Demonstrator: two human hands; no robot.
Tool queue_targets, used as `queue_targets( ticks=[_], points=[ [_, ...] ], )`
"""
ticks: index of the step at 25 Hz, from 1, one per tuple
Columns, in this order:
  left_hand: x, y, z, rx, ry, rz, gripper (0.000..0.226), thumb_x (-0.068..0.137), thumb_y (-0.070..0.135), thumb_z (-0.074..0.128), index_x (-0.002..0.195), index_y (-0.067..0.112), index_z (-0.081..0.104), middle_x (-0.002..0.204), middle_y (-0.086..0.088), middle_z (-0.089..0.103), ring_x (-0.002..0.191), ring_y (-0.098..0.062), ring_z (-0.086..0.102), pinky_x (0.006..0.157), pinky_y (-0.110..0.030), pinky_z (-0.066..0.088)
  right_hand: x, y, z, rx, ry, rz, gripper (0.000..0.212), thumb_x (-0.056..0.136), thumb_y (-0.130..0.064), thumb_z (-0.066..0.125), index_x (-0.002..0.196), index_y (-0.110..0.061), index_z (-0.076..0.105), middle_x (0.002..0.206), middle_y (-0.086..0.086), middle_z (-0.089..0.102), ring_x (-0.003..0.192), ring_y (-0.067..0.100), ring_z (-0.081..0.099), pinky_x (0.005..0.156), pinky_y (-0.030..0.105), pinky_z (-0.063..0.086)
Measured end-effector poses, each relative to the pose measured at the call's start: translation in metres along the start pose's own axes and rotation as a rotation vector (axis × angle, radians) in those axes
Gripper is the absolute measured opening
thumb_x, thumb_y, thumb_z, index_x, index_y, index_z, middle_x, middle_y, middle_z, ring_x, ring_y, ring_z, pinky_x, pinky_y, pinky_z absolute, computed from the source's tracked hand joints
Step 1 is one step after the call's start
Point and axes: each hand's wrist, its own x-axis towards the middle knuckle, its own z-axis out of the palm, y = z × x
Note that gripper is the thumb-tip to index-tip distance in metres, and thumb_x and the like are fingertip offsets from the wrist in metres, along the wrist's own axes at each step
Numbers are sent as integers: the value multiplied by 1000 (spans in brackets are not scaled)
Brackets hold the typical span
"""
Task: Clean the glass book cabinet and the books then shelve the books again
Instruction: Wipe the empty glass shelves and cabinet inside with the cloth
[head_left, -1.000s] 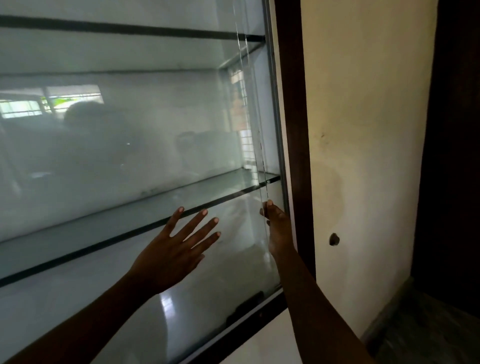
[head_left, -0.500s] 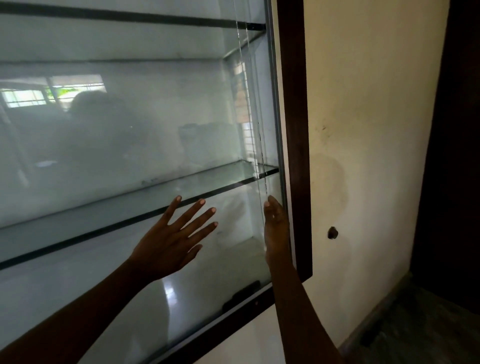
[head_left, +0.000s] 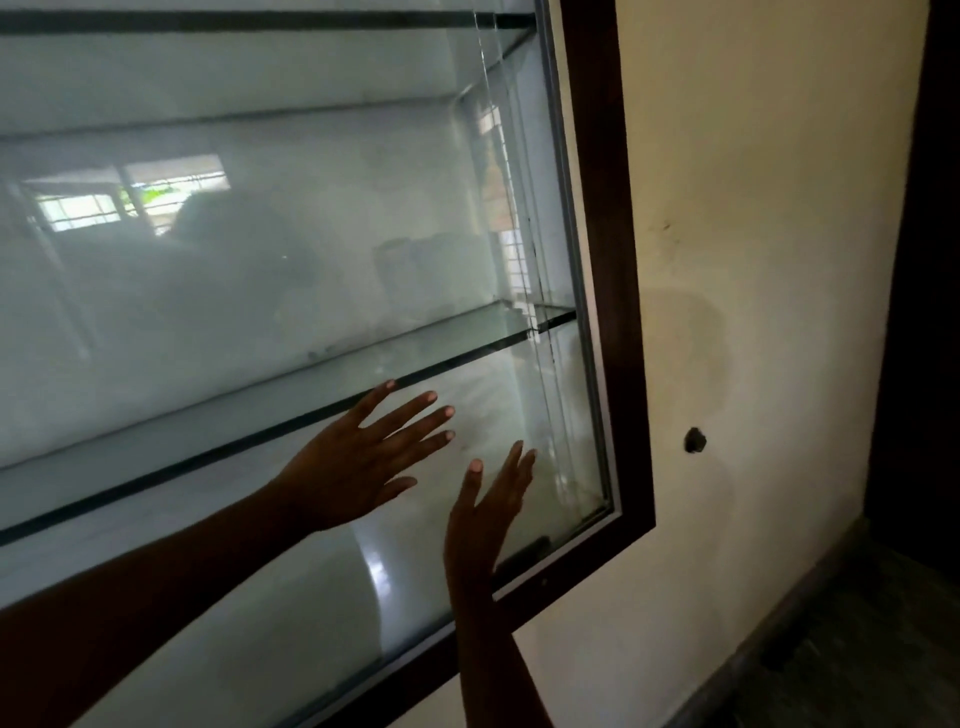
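Glass book cabinet (head_left: 597, 218): dark brown wooden frame, set into a cream wall (head_left: 753, 260), filling the left and centre of the view. Front is a sliding glass pane (head_left: 260, 270). Its vertical edge stands just inside the right side of the frame.

Obs. 1. The glass shelf (head_left: 208, 421) behind the pane is bare. No books are in view, so their location cannot be given.

Obs. 2. Left hand (head_left: 358, 462): released, fingers (head_left: 415, 413) straight and splayed, palm laid flat against the pane just below the shelf line. It grasps nothing.

Obs. 3. Right hand (head_left: 485, 512): released too, fingers straight, seen edge-on close beside the left hand, near the lower right corner. Whether it touches the glass cannot be told.

Obs. 4. Neither hand holds a cloth or a spray bottle.

Inference: no handle shows on the pane, so flat palms probably serve to grip it by friction and slide it along its track. Low, paired placement would push evenly and keep the pane from skewing. The step looks like moving the door, not wiping.

Obs. 5. The pane is hazy and reflects a barred window (head_left: 130, 192). A small dark hole (head_left: 695, 440) marks the wall right of the frame.

Text and brands: none legible anywhere on the frame, glass or wall.
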Motion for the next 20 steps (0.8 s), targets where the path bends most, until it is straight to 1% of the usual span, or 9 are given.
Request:
queue_targets(
  ticks=[1, 3, 6, 11, 15, 20],
  points=[
    [-1, 1, 3, 2, 0, 1, 59, 94, 46, 24, 147, 19, 26, 154, -10, 24, 143, -27, 14, 116, -52, 6, 0, 1, 11, -40, 55, 5, 77, 84, -74, 10, 145, -28, 11, 156, -2, 5, 143, 16, 3, 113, 41, 6],
    [-1, 2, 9, 11, 8, 12, 60, 95, 48, 22, 148, 19, 24, 155, -9, 21, 144, -28, 14, 116, -52, 4, 4, 1, 29, -108, 186, 1, 71, 92, -64, 10, 148, -21, 15, 156, 5, 11, 143, 21, 8, 112, 48, 9],
    [5, -2, 11, 50, 24, 24, 61, 96, 48, 20, 149, 18, 22, 156, -9, 16, 145, -28, 10, 116, -52, 3, 11, 8, 44, -172, 318, -14, 63, 97, -52, 16, 148, -16, 21, 156, 8, 17, 144, 24, 13, 113, 51, 14],
    [11, 1, 14, 61, 23, 21, 61, 97, 48, 15, 150, 17, 18, 157, -11, 12, 145, -29, 8, 115, -54, 5, 18, 11, 43, -199, 366, -38, 60, 97, -50, 19, 148, -19, 22, 156, 4, 16, 144, 19, 10, 115, 45, 8],
    [23, 4, 18, 38, 45, 17, 61, 97, 47, 16, 149, 17, 21, 156, -10, 15, 145, -30, 10, 115, -54, 6, 28, 12, 37, -200, 369, -25, 61, 94, -49, 20, 148, -20, 20, 156, 2, 14, 143, 17, 7, 114, 41, 4],
    [32, 8, 22, 57, 28, 17, 61, 96, 47, 12, 149, 17, 22, 156, -10, 16, 144, -31, 9, 115, -54, -1, 36, 11, 31, -200, 377, -29, 62, 93, -50, 19, 148, -20, 20, 156, 4, 16, 144, 20, 10, 114, 46, 8]
  ],
)
